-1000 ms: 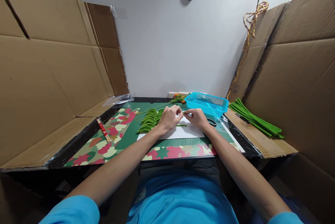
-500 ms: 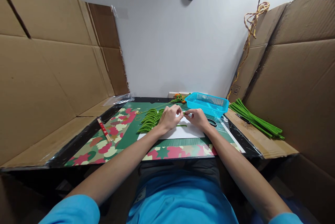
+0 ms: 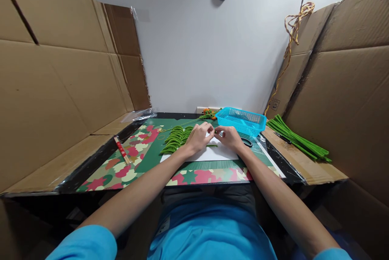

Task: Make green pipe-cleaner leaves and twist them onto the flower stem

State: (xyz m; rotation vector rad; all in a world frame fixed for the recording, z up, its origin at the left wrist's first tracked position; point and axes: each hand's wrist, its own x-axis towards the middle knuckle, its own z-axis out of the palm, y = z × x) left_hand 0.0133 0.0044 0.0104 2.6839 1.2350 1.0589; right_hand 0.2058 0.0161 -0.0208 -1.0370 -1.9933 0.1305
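So both hands are in a tight fingertip pinch here: the left hand (image 3: 199, 136) and the right hand (image 3: 230, 136) meet over the paper with a small green fuzzy piece (image 3: 215, 132) caught between them. Most of it's hidden by the fingers, so I can't tell its shape or which hand has the firmer hold. My guess is they pinch from both sides because something that small and bendy would twist away from one hand. Calling that pinch the middle of the clock, a loose green strip (image 3: 212, 145) lies at 6 o'clock on the white paper (image 3: 212, 156), and the pale sheet probably makes green bits easier to spot than the green mat (image 3: 148, 152) under it would. Over at 9, just beside the left hand, curved green pieces (image 3: 172, 140) lie in neat rows, likely so they don't tangle. The dark scissors handle (image 3: 246, 142) pokes out at about 4, right by the right wrist, which looks handy for a quick grab. Blue basket (image 3: 257, 131) sits at 2, and some orange flowers (image 3: 208, 111) are by the wall near 12, both out of elbow range I'd say. Well out at 3, a bundle of long green stems (image 3: 299, 140) rests on cardboard, maybe to keep the length off the work area. Red-wrapped chopsticks (image 3: 122, 150) are way off between 8 and 9.
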